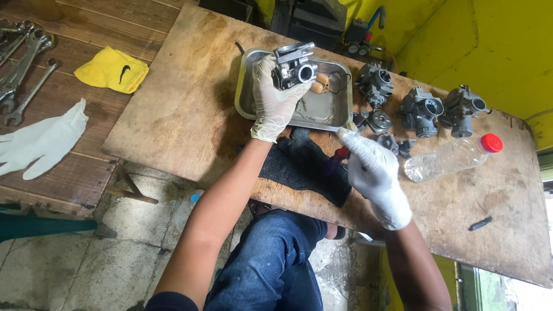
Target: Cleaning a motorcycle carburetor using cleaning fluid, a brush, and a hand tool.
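- A grey carburetor (294, 66) is held up over the far left part of a steel tray (246, 86), its round bore facing right.
- The left hand (273, 95), in a white glove, grasps the carburetor from the left and below, fingers wrapped around its body.
- The tray sits on a worn plywood board (184, 103); inside it lie two small tan floats (319, 82) and a thin black gasket (341, 78), just right of the carburetor.
- The right hand (374, 173), also gloved, is clenched around a tool (340, 155) with a red and dark handle; its tip is hidden, so what kind of tool it is cannot be told.
- That hand hovers near the tray's near right corner, above a black cloth (305, 164) that hangs over the board's near edge.
- Right of the tray stand three more carburetors (423, 109) in a row, with small metal parts (380, 122) just in front of them.
- A clear plastic bottle (452, 158) with a red cap lies on its side near the right hand.
- Well apart to the left, on a slatted bench: a yellow cloth (112, 69), spare white gloves (43, 141) and several wrenches (23, 63).
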